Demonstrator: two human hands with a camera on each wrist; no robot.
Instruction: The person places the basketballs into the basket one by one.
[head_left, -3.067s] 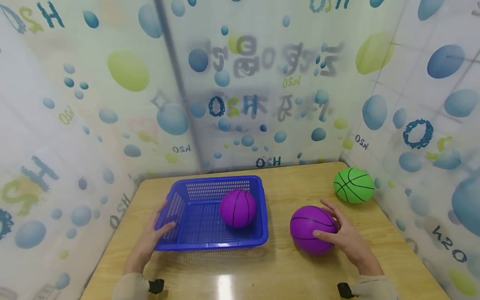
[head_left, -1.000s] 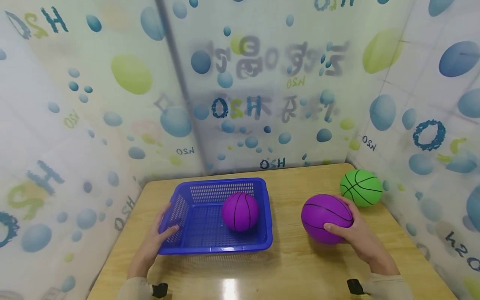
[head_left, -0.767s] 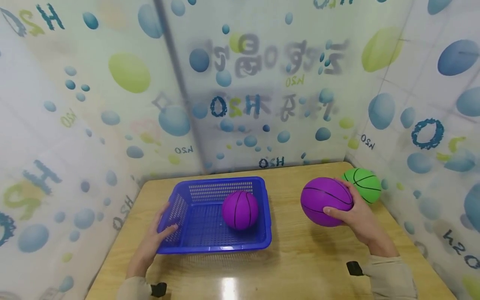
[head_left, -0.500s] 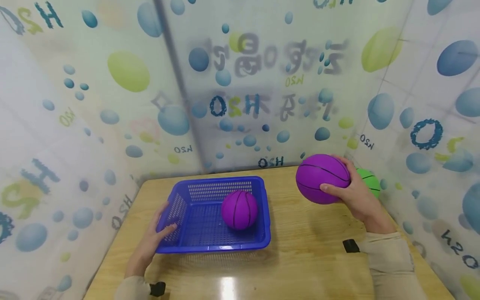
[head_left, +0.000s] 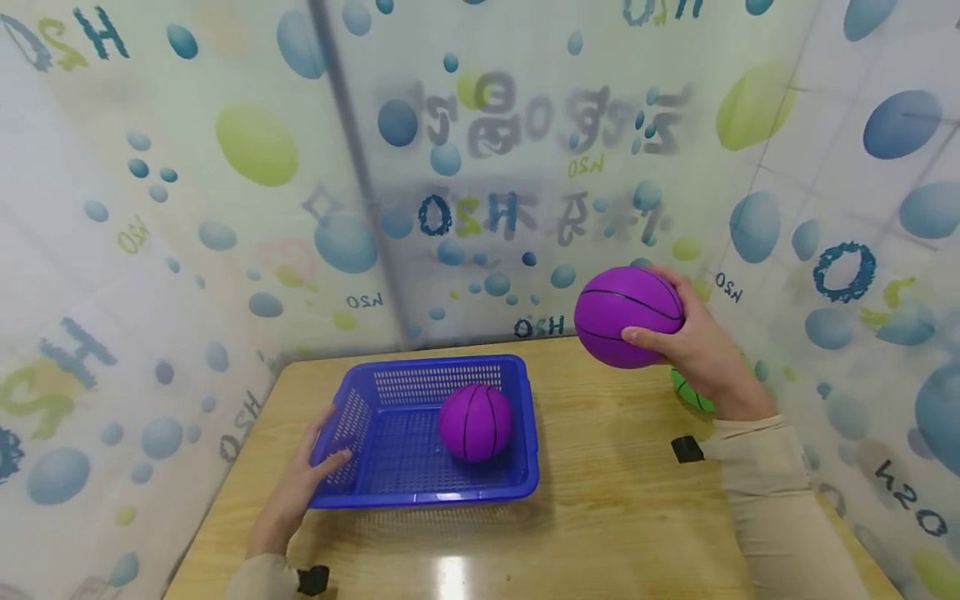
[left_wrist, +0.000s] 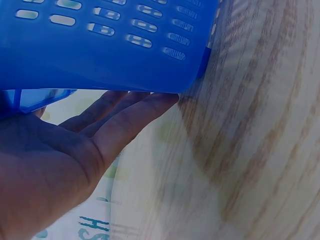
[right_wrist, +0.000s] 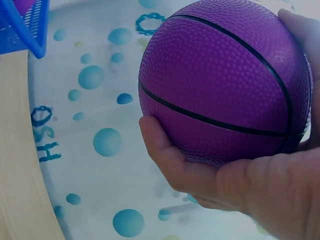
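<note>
In the head view my right hand (head_left: 693, 342) grips a purple mini basketball (head_left: 628, 317) with black seams, raised well above the table at the right. The right wrist view shows the thumb and fingers curved around that ball (right_wrist: 220, 85). My left hand (head_left: 300, 475) holds the left side of a blue plastic basket (head_left: 435, 500), thumb over the rim. Its fingers (left_wrist: 135, 112) lie along the basket's outer wall in the left wrist view. A second purple basketball (head_left: 476, 422) sits inside the basket, toward its right.
A green basketball (head_left: 692, 392) rests at the table's far right, mostly hidden behind my right arm. The wooden table (head_left: 592, 517) spans the front. Bubble-patterned curtains (head_left: 480, 167) stand behind the table and along both sides.
My right hand has taken hold of the purple ball and lifted it off the table, up and slightly left. Forearm and hand now cover most of the green ball. The left hand stays put.
</note>
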